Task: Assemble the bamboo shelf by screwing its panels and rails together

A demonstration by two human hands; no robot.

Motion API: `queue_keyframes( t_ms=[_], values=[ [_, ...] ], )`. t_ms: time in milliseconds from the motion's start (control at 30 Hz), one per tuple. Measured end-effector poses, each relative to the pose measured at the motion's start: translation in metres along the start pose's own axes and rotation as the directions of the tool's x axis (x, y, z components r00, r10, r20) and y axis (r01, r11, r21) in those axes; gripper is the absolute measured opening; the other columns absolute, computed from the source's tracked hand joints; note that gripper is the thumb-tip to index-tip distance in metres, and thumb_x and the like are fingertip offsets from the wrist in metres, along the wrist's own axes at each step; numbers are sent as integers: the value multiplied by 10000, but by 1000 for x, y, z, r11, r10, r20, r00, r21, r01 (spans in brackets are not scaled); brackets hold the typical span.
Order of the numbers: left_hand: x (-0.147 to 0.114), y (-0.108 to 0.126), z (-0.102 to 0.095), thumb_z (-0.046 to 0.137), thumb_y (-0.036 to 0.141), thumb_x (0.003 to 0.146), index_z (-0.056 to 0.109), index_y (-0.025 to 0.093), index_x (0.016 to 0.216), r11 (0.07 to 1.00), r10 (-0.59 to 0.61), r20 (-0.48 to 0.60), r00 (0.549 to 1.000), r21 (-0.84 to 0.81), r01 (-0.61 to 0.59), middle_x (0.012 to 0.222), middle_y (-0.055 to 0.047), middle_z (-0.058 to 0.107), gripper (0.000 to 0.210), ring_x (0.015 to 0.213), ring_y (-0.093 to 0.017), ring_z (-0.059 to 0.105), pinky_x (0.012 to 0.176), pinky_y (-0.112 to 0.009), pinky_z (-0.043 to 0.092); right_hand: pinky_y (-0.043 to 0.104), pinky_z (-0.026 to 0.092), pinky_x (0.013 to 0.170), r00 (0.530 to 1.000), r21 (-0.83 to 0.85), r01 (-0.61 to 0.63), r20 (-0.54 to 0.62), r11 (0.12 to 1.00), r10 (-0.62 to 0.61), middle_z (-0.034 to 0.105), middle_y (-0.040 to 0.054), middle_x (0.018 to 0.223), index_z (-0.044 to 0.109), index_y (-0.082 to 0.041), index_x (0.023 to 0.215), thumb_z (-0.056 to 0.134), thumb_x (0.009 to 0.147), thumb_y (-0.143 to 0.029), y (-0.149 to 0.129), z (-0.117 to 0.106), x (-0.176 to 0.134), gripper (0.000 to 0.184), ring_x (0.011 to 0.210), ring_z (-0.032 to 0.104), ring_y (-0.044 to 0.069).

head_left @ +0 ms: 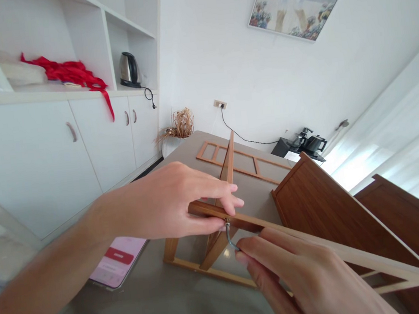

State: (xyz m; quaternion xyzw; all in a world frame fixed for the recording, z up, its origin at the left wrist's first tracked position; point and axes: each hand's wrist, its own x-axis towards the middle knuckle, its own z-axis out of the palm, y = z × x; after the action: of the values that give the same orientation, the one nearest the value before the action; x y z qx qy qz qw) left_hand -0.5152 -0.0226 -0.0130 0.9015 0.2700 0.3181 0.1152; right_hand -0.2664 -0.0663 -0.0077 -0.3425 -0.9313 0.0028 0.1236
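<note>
My left hand [176,201] is closed over a brown wooden rail [254,221], its fingers on the far side and the thumb on the near side, close to a bolt hole. At that hole sits the end of a bent metal hex key [229,236]. My right hand [302,272] pinches the other arm of the hex key between thumb and index finger, beside the rail. Beneath the rail, a wooden frame [191,265] with a slanted wooden panel [228,160] stands on the grey-brown tabletop [165,303]. My left fingertips partly hide the joint.
A phone with a lit screen [119,260] lies left of the frame. A ladder-like wooden frame [256,164] lies farther back. Large brown wooden panels [317,205] stand at right. Behind are white cabinets [35,151], a kettle [129,68] and a dried plant [183,123].
</note>
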Motion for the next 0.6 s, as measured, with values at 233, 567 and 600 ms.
queue_keyframes(
  t_ms=[233, 567, 600],
  values=[
    [0, 0, -1, 644, 220, 885, 672, 264, 1002, 1000, 5, 12, 1000, 15, -5, 1190, 31, 737, 128, 1240, -176, 626, 970, -225, 532, 211, 476, 547, 1000, 12, -1, 0, 1000, 1, 579, -38, 751, 588, -263, 978, 493, 982, -185, 0, -3, -1, 123, 603, 612, 115],
    [-1, 1, -1, 657, 228, 876, 678, 271, 1005, 1000, -4, 10, 1000, 14, 4, 1189, 33, 738, 138, 1229, -178, 634, 983, -236, 527, 215, 478, 552, 1000, 8, -9, 14, 1000, 9, 577, -40, 759, 575, -265, 944, 476, 983, -180, 1, -2, -2, 136, 599, 604, 114],
    [-1, 1, -1, 659, 225, 874, 680, 271, 1005, 1000, -4, 10, 1000, 10, 4, 1189, 32, 738, 141, 1227, -178, 635, 981, -235, 528, 215, 477, 552, 1000, 8, -8, 12, 1000, 8, 580, -39, 759, 576, -264, 940, 480, 982, -180, 1, -2, -2, 134, 602, 606, 115]
  ],
)
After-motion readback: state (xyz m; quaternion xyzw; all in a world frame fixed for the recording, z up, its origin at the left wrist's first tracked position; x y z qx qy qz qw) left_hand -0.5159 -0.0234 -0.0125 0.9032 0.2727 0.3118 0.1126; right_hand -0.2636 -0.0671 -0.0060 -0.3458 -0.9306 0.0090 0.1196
